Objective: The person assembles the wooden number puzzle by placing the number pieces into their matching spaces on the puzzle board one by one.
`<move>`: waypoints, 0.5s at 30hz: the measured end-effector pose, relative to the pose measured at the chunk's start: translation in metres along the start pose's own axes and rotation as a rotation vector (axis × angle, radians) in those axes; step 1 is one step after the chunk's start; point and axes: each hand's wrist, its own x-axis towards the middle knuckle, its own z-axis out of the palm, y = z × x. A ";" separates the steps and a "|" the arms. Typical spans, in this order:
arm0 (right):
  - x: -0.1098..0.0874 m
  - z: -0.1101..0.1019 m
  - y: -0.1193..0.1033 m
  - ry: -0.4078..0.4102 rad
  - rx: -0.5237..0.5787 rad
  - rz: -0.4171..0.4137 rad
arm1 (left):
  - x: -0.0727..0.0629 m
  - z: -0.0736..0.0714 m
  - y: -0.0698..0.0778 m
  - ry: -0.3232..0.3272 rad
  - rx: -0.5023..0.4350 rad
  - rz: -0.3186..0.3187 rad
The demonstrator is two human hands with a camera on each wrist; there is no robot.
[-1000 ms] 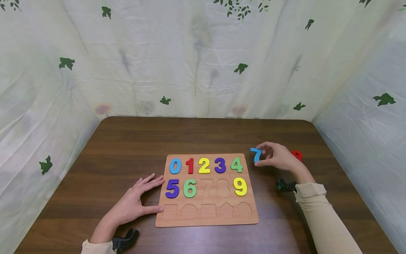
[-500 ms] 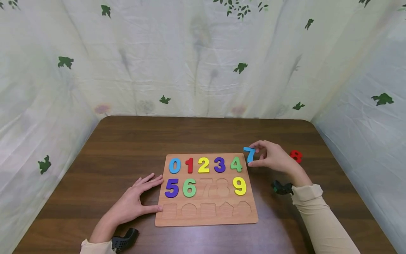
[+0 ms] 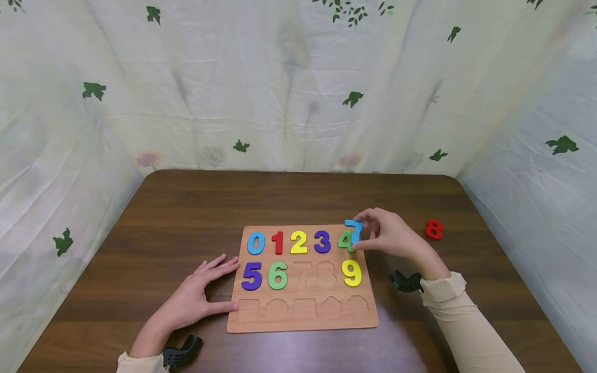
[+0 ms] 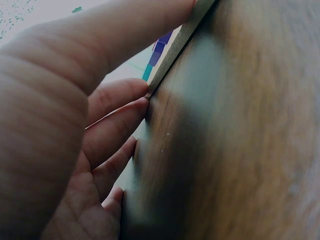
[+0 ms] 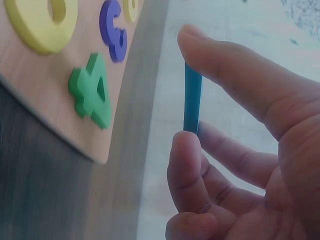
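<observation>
My right hand (image 3: pixel 394 237) pinches a blue number 7 (image 3: pixel 356 231) between thumb and fingers, above the top right corner of the wooden number board (image 3: pixel 303 325). In the head view the 7 overlaps the green 4 (image 3: pixel 344 240); the right wrist view shows the blue piece (image 5: pixel 192 97) edge-on, apart from the board. My left hand (image 3: pixel 191 298) lies at the board's left edge, fingers spread, thumb and fingertips touching it. Outlines of a 7 (image 3: pixel 303 274) and an 8 (image 3: pixel 326 274) show bare between the green 6 (image 3: pixel 278 276) and yellow 9 (image 3: pixel 352 273).
A red 8 (image 3: pixel 434 229) lies on the brown table (image 3: pixel 210 202), right of the board. Other coloured numbers, such as the purple 5 (image 3: pixel 252 276), sit on the board. Bare shape outlines (image 3: pixel 305 308) run along its lowest row. White patterned cloth (image 3: pixel 280 93) surrounds the table.
My right hand has carried the blue 7 leftward from beside the board to over its top right corner, uncovering the red 8. My left hand stays at the board's edge.
</observation>
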 end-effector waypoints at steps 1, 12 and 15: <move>0.000 0.001 -0.002 -0.004 -0.002 -0.004 | 0.000 0.000 0.000 -0.001 0.001 0.000; -0.002 0.023 -0.029 -0.059 -0.017 -0.039 | -0.001 0.000 0.001 -0.002 -0.004 0.004; -0.001 0.032 -0.036 -0.084 -0.013 -0.063 | -0.001 0.000 0.001 -0.001 -0.001 0.002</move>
